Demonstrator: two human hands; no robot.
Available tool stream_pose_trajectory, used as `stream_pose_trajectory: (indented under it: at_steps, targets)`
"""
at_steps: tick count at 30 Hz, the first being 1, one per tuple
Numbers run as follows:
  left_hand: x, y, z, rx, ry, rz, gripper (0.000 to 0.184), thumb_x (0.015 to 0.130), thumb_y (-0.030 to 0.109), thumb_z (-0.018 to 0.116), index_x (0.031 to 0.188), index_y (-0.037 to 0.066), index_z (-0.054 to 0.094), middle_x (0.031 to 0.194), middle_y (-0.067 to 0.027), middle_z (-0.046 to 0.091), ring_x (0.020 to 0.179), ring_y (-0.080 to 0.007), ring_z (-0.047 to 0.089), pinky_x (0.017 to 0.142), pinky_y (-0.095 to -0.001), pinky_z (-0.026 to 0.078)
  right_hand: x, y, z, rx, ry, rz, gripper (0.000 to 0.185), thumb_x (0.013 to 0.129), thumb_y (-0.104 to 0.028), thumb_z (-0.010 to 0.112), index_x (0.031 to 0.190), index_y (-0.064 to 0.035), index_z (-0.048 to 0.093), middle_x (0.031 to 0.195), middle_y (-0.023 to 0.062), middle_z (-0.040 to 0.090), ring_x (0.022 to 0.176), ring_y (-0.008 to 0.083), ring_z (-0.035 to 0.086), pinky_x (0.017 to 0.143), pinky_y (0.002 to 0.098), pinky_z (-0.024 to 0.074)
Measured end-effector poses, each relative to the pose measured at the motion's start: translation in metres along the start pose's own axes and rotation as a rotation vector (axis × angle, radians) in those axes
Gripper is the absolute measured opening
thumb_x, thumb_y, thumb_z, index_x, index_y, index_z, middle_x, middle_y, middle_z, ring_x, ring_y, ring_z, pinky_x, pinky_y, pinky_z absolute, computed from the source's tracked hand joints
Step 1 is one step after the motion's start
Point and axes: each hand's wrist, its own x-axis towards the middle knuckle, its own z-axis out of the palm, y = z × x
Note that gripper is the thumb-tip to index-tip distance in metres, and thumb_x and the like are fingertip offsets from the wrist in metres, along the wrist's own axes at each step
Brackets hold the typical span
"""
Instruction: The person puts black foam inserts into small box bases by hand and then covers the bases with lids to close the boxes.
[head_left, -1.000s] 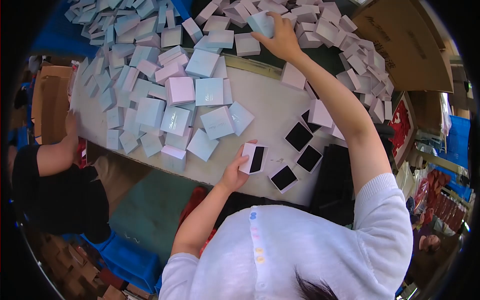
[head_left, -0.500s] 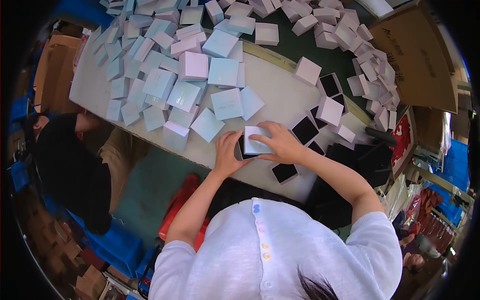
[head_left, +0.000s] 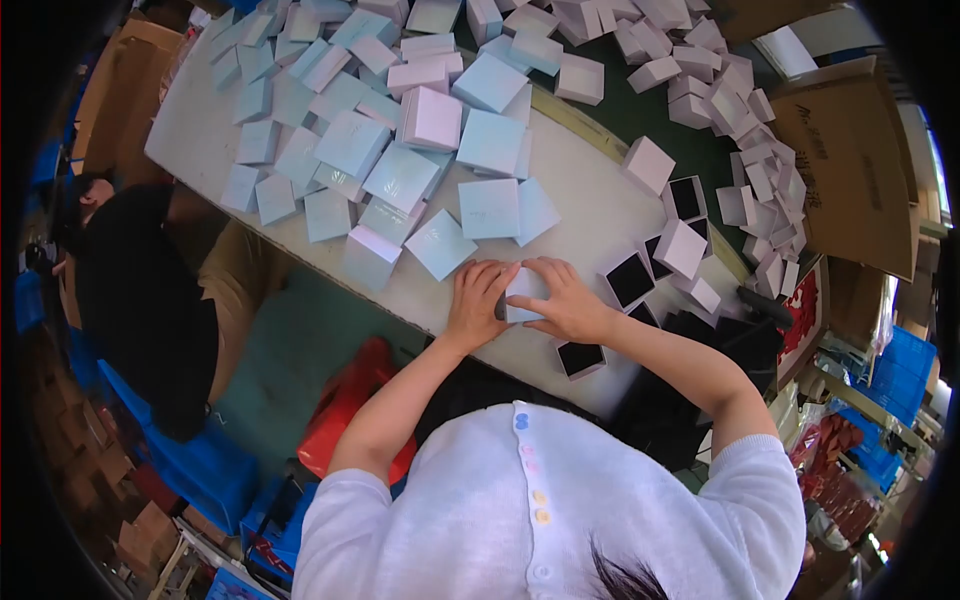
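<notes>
Near the table's front edge, a small pale blue-white gift box is held between my two hands. My left hand wraps its left side, fingers closed against it. From the right, my right hand grips it, thumb across the lid and fingers over the far edge. The lid covers the top; the lower part of the box is mostly hidden by my fingers. To the right lie open box bases with black inserts, one near my right wrist and another farther off.
Piled closed boxes cover the table's left and far parts. More pale boxes are heaped beyond the yellowish strip. A cardboard carton stands at right. A person in black sits at left, near a red stool.
The lid has come down over the black-lined base, whose dark inside no longer shows. My left fingers have closed in around the box. The whole view has shifted slightly.
</notes>
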Motion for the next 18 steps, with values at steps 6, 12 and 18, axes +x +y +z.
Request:
stream_pose_trajectory:
  at_steps: [6,12,18]
  targets:
    - [0.000,-0.001,0.000,0.014,-0.030,0.001,0.091,0.055,0.015,0.082,0.138,0.017,0.046,0.125,-0.0056,0.051,0.117,-0.0269,0.048,0.105,-0.0500,0.031,0.002,0.004,0.002,-0.091,-0.042,-0.058,0.057,0.074,-0.029,0.076,0.125,-0.0279,0.052,0.132,0.0209,0.043,0.120,0.0394,0.044,0.098,0.0505,0.0377]
    - [0.002,-0.003,-0.004,0.013,-0.061,0.022,0.084,0.059,0.022,0.082,0.136,0.016,0.048,0.124,-0.0070,0.050,0.118,-0.0279,0.047,0.106,-0.0496,0.031,-0.006,0.010,0.027,-0.154,0.037,-0.016,0.053,0.077,-0.033,0.072,0.126,-0.0305,0.053,0.133,0.0195,0.043,0.122,0.0385,0.043,0.101,0.0507,0.0363]
    - [0.025,0.019,-0.072,-0.158,0.106,-0.001,0.086,0.053,0.017,0.087,0.131,0.009,0.052,0.125,-0.0158,0.049,0.115,-0.0363,0.049,0.098,-0.0458,0.041,0.065,0.017,-0.061,0.148,0.370,-0.011,0.046,0.080,-0.019,0.066,0.124,-0.0092,0.054,0.132,0.0186,0.048,0.123,0.0389,0.045,0.104,0.0499,0.0336]
